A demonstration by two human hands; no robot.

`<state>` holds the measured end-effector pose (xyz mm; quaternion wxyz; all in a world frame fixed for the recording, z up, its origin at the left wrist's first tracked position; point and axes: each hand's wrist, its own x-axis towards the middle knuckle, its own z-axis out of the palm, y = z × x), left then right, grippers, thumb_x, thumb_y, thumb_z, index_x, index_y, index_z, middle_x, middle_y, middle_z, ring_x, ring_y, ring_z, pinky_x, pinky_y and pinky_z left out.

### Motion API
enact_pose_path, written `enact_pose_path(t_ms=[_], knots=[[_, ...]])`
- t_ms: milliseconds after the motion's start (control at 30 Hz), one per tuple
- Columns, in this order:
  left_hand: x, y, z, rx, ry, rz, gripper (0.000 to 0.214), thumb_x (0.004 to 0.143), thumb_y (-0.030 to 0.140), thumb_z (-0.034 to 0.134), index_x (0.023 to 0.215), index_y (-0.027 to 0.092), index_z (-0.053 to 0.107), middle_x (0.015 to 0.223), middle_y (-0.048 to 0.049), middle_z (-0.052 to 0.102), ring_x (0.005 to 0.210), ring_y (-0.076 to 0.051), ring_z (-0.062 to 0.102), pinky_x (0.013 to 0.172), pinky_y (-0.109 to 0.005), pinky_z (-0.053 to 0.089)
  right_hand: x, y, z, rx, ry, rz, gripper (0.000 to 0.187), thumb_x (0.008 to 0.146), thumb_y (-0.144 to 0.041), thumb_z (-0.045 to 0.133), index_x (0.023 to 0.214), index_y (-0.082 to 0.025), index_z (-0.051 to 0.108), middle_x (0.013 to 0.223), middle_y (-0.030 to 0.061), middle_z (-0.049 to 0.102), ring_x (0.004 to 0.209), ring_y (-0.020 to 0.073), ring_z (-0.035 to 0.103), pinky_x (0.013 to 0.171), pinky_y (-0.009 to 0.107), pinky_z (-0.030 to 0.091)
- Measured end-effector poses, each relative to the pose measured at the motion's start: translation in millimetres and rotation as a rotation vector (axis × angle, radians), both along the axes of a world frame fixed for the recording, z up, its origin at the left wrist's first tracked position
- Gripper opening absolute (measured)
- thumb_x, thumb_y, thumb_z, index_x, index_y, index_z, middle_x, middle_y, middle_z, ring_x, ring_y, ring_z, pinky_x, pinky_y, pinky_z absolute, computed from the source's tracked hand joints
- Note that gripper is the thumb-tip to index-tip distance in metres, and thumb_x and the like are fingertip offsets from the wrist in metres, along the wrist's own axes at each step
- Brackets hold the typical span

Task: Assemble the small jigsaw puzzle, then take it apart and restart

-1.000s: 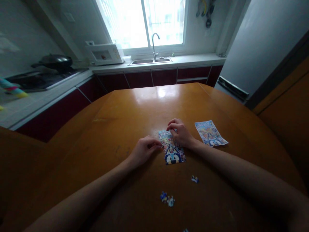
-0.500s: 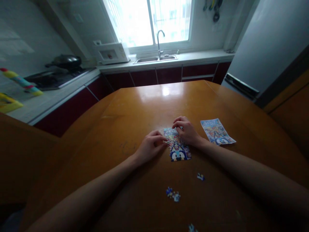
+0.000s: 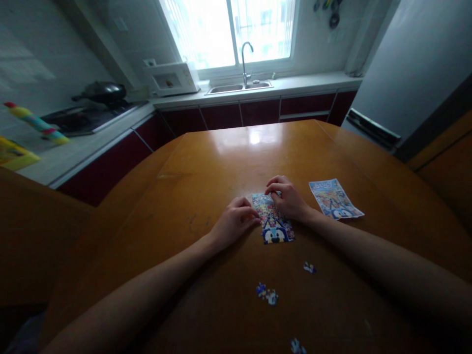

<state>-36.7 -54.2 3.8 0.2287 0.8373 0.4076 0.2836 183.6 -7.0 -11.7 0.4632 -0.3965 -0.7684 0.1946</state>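
Note:
A partly covered jigsaw puzzle (image 3: 276, 231) lies on the wooden table, colourful, with a blue cartoon dog's face at its near end. At its left edge is my left hand (image 3: 238, 220), fingers bent and closed against the side. My right hand (image 3: 286, 197) rests over the upper right part, its fingers curled together at the far edge and covering that corner. Whether a single piece is under the fingertips cannot be made out. Nearer to me lie loose puzzle pieces (image 3: 272, 297), another small piece (image 3: 309, 267) and one more (image 3: 297, 346) at the bottom.
A printed picture sheet (image 3: 335, 197) with a similar design lies right of my right hand on the table (image 3: 206, 167). Beyond are a sink (image 3: 225, 89), a microwave (image 3: 171, 79), a stove with a black pan (image 3: 103, 92), and a fridge (image 3: 405, 69).
The whole view has shifted slightly. My left fingers sit a little closer over the puzzle's left edge; my right hand stays at its upper right part.

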Motion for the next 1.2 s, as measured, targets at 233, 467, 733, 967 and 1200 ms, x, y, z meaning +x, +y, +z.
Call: enact_pose_path(t_ms=[233, 467, 733, 967, 1200], knots=[[-0.6, -2.9, 5.9, 0.01, -0.048, 0.015, 0.01, 0.085, 0.03, 0.074, 0.088, 0.02, 0.075, 0.088, -0.0036, 0.058, 0.084, -0.016, 0.055, 0.075, -0.029, 0.048, 4.9, -11.9, 7.5, 0.092, -0.195, 0.34, 0.037, 0.073, 0.002, 0.057, 0.08, -0.028, 0.076, 0.108, 0.0032, 0.063, 0.108, 0.0229, 0.053, 0.094, 0.041, 0.046], [-6.8, -6.5, 9.1, 0.009, -0.011, -0.008, 0.009, 0.086, 0.022, 0.067, 0.086, 0.02, 0.076, 0.089, -0.0047, 0.057, 0.084, -0.016, 0.055, 0.074, -0.028, 0.048, 6.9, -13.9, 11.2, 0.085, -0.291, 0.434, 0.041, 0.072, 0.003, 0.058, 0.081, -0.032, 0.077, 0.115, 0.0008, 0.063, 0.112, 0.0233, 0.05, 0.099, 0.043, 0.044], [-5.5, -5.6, 8.2, 0.009, 0.015, -0.01, 0.011, 0.086, 0.02, 0.065, 0.086, 0.021, 0.076, 0.088, -0.0049, 0.057, 0.085, -0.017, 0.055, 0.074, -0.029, 0.048, 5.7, -14.0, 10.6, 0.067, -0.309, 0.44, 0.036, 0.075, 0.0, 0.06, 0.077, -0.032, 0.076, 0.115, -0.0007, 0.063, 0.114, 0.0235, 0.049, 0.101, 0.043, 0.043], [-5.6, -4.1, 8.0, 0.027, 0.047, -0.029, 0.012, 0.086, 0.018, 0.062, 0.086, 0.021, 0.074, 0.087, -0.0046, 0.058, 0.086, -0.018, 0.054, 0.077, -0.031, 0.047, 4.6, -11.9, 9.6, 0.064, -0.318, 0.439, 0.04, 0.073, 0.003, 0.058, 0.077, -0.033, 0.076, 0.116, -0.0012, 0.063, 0.115, 0.0239, 0.048, 0.101, 0.044, 0.043], [-3.8, -4.6, 11.2, 0.056, 0.089, -0.068, 0.02, 0.079, 0.005, 0.057, 0.086, 0.02, 0.068, 0.088, -0.004, 0.059, 0.09, -0.019, 0.053, 0.082, -0.033, 0.046, 5.3, -13.4, 10.7, 0.063, -0.325, 0.443, 0.037, 0.073, 0.002, 0.059, 0.079, -0.031, 0.074, 0.116, -0.0008, 0.064, 0.115, 0.0243, 0.049, 0.102, 0.046, 0.041]])
